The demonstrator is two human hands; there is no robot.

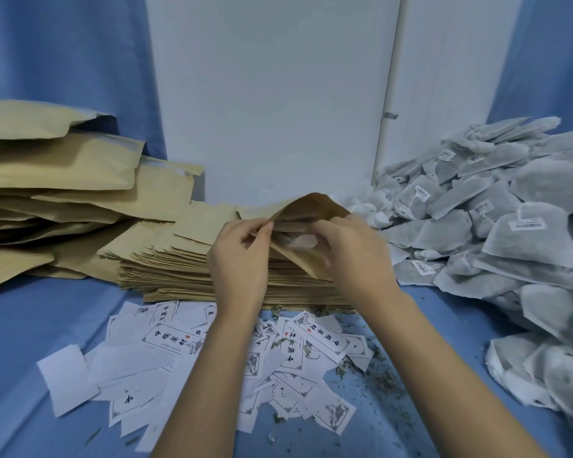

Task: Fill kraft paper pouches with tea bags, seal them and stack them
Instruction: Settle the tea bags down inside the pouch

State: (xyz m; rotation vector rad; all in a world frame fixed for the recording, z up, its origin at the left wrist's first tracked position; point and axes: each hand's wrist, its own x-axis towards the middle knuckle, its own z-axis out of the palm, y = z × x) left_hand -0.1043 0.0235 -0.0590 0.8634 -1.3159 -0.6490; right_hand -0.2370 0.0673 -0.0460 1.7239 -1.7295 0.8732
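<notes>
A kraft paper pouch point(306, 206) stands with its mouth spread open above the stack of flat empty pouches point(179, 269). My left hand point(240, 259) pinches the near left edge of its mouth. My right hand point(354, 249) curls its fingers into the opening, where a pale tea bag point(298, 241) shows inside. A big heap of grey tea bags point(497, 226) with small labels lies to the right. Filled pouches point(57, 180) are piled at the left.
White printed labels point(232, 355) lie scattered on the blue cloth point(30, 325) in front of me, with loose tea crumbs point(374, 368) among them. A white panel point(272, 94) stands behind, and blue curtains hang on both sides.
</notes>
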